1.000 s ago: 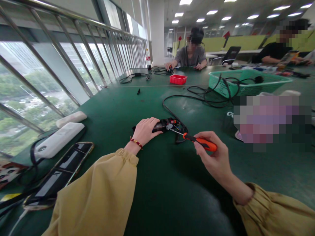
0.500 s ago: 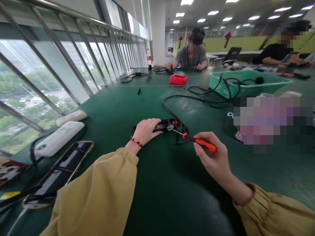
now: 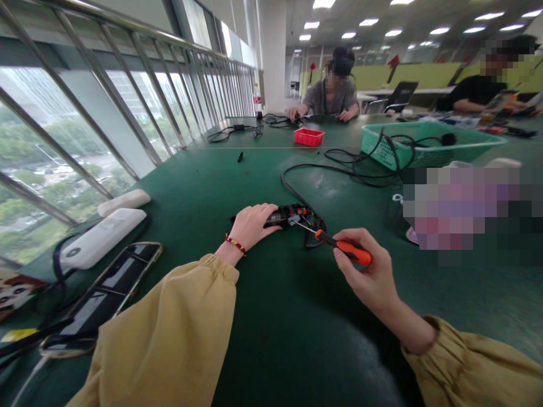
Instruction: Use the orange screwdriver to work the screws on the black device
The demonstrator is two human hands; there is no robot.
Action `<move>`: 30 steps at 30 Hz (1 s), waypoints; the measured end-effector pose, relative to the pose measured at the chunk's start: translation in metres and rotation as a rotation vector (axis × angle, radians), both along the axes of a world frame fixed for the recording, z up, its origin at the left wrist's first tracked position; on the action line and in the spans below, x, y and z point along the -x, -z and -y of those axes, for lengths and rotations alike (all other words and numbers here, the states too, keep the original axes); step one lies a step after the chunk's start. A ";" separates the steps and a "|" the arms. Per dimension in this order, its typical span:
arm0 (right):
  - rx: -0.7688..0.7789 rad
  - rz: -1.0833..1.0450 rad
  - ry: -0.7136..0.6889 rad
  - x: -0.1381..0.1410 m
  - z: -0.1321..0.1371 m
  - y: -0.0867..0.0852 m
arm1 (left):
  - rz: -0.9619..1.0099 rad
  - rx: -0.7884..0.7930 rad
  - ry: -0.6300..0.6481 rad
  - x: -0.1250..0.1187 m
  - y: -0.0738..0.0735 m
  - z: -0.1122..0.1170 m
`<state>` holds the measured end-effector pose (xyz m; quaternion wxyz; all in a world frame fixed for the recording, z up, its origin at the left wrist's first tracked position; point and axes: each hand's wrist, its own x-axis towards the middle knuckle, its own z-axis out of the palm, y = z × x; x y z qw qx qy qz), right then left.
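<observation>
My left hand is wrapped over a black, opened-up corded device lying on the green table, fingers on top and thumb on the near side. Its right end shows red and grey inner parts and wires; the hand hides the left end, so I cannot tell its kind. In my right hand is a screwdriver with an orange and black handle, gripped between thumb and fingers. The screwdriver's thin shaft points left, with its tip at the grey part in the device. A black cable runs from the device's right end.
A green basket with cables stands at the back right, and a small red basket at the back. Left lie a phone and a white power bank. A person sits across the table.
The device and my left hand hold still. My right hand and the screwdriver stay nearly in place, with the handle shifted only very slightly.
</observation>
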<state>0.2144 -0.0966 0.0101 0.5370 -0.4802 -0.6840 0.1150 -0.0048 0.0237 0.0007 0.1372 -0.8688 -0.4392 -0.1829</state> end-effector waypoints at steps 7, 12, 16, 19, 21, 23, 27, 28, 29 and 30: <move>0.014 -0.003 -0.010 0.000 0.000 0.001 | -0.009 -0.014 -0.001 0.001 0.001 -0.002; 0.025 -0.004 -0.008 0.000 0.001 0.000 | 0.000 -0.008 0.001 0.001 0.002 -0.002; 0.017 -0.010 -0.009 0.000 0.001 0.000 | 0.008 -0.008 0.003 0.001 0.002 -0.001; 0.024 -0.036 0.003 0.000 0.000 0.001 | 0.009 -0.008 0.005 0.001 0.002 -0.001; 0.040 -0.063 0.001 0.000 0.000 0.002 | 0.004 -0.004 0.003 0.001 0.001 -0.001; 0.053 -0.091 -0.010 -0.001 -0.001 0.003 | -0.010 0.003 0.002 0.001 0.000 -0.001; 0.064 -0.105 -0.042 -0.001 -0.001 0.005 | -0.036 0.015 0.003 0.001 -0.001 0.000; 0.061 -0.102 -0.048 -0.001 0.000 0.005 | -0.038 0.012 0.007 0.001 -0.001 0.000; 0.057 -0.096 -0.052 -0.001 0.000 0.005 | -0.039 0.007 0.015 0.001 -0.001 0.000; 0.048 -0.088 -0.054 -0.001 0.001 0.004 | -0.040 0.001 0.026 0.001 0.000 0.000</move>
